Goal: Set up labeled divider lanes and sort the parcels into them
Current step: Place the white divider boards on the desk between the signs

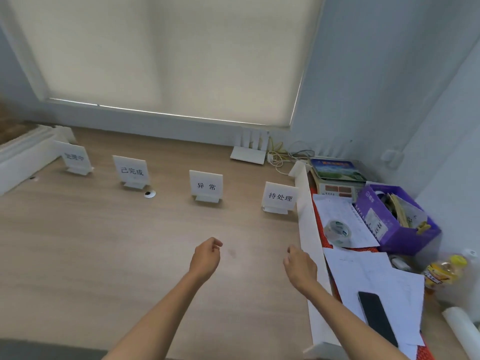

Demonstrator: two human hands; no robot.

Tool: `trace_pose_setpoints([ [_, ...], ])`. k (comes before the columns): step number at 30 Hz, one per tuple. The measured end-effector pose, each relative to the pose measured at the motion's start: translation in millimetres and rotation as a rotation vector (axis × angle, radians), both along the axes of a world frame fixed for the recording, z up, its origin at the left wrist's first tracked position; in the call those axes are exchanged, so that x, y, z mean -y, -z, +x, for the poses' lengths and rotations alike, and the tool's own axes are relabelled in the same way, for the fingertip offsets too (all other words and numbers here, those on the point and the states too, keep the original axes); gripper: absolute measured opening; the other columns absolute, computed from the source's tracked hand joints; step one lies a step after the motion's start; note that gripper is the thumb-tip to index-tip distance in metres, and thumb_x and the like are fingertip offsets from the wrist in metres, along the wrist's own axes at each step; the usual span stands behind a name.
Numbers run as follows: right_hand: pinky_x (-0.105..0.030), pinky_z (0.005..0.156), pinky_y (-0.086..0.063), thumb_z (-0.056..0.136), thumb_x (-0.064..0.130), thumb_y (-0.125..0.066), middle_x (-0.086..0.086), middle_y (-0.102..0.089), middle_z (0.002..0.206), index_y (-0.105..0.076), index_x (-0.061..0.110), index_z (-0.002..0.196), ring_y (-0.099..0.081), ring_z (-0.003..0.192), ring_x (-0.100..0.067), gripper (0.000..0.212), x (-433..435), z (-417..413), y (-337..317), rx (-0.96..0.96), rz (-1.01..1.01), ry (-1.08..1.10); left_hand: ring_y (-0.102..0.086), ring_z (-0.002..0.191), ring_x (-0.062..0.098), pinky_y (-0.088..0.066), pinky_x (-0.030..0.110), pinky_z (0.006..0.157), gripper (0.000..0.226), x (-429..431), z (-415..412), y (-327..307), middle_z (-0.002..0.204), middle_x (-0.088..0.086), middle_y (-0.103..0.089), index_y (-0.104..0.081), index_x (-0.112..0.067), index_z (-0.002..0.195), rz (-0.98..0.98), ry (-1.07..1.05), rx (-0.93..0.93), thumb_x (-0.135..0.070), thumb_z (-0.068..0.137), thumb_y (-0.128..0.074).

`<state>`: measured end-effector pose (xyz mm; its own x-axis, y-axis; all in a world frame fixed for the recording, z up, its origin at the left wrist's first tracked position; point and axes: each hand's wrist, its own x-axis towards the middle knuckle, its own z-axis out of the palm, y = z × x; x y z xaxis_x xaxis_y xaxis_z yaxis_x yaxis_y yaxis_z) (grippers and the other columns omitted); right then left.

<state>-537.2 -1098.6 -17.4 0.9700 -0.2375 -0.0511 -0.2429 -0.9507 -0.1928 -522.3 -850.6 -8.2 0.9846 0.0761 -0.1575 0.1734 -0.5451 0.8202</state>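
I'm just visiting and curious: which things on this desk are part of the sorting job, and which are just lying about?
Part of the job: label stands, right divider board, left divider board.

Lying about: router, scale, purple box, tape roll, papers, phone, yellow bottle.

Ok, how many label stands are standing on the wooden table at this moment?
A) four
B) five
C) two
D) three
A: on the table stand the blurred far-left label, the 已完成 label, the 异常 label and the 待处理 label, four in all.
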Motion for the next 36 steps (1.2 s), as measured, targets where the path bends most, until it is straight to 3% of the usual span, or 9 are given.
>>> trace_pose_setpoints([
  [6, -0.030, 0.073, -0.045, 0.093, 0.020, -0.039, -0.008, -0.065, 0.106, -0.058, 0.013, 0.105, -0.059, 0.100, -0.027, 0.023, -173, 16, -11, 0.005, 0.043, -0.220, -0.055, 0.090, 0.015, -0.042, 0.024, 0.071, 0.031, -158, -25, -23, 0.102, 0.005, -0.062, -0.061, -0.014, 0.101, -0.012, -0.173, 0.057, -0.002, 0.090, -0.035],
  [17, -0.031, 0.062, -0.036, 0.094, 0.019, -0.034, -0.006, -0.065, 0.095, -0.055, 0.011, 0.099, -0.053, 0.080, -0.026, 0.023, -457, -8, -3, -0.014, 0.144, -0.623, -0.053, 0.092, 0.014, -0.037, 0.021, 0.076, 0.031, -425, -124, -13, 0.105, 0.003, -0.065, -0.065, -0.012, 0.104, 0.112, -0.608, 0.036, -0.004, 0.091, -0.038],
  [23, -0.030, 0.064, -0.038, 0.093, 0.018, -0.035, -0.007, -0.065, 0.097, -0.055, 0.010, 0.099, -0.058, 0.086, -0.028, 0.022, -563, 5, 10, -0.062, 0.123, -0.778, -0.054, 0.080, 0.020, -0.040, 0.025, 0.067, 0.028, -518, -150, 3, 0.092, 0.008, -0.064, -0.061, -0.013, 0.088, -0.003, -0.820, 0.043, 0.005, 0.087, -0.040],
  [28, -0.030, 0.063, -0.038, 0.092, 0.016, -0.035, -0.006, -0.065, 0.096, -0.057, 0.009, 0.099, -0.048, 0.075, -0.024, 0.024, -666, 39, 20, -0.069, 0.130, -0.848, -0.054, 0.079, 0.022, -0.038, 0.024, 0.063, 0.027, -614, -130, 7, 0.091, 0.008, -0.062, -0.061, -0.010, 0.088, -0.016, -0.897, 0.057, 0.006, 0.088, -0.038],
  [36, -0.029, 0.061, -0.038, 0.090, 0.014, -0.033, -0.007, -0.065, 0.092, -0.055, 0.010, 0.088, -0.051, 0.075, -0.024, 0.023, -831, 112, 21, -0.109, 0.183, -0.844, -0.058, 0.091, 0.020, -0.043, 0.026, 0.072, 0.029, -768, -51, -2, 0.097, 0.002, -0.064, -0.060, -0.020, 0.088, 0.043, -0.872, 0.030, -0.001, 0.091, -0.038],
])
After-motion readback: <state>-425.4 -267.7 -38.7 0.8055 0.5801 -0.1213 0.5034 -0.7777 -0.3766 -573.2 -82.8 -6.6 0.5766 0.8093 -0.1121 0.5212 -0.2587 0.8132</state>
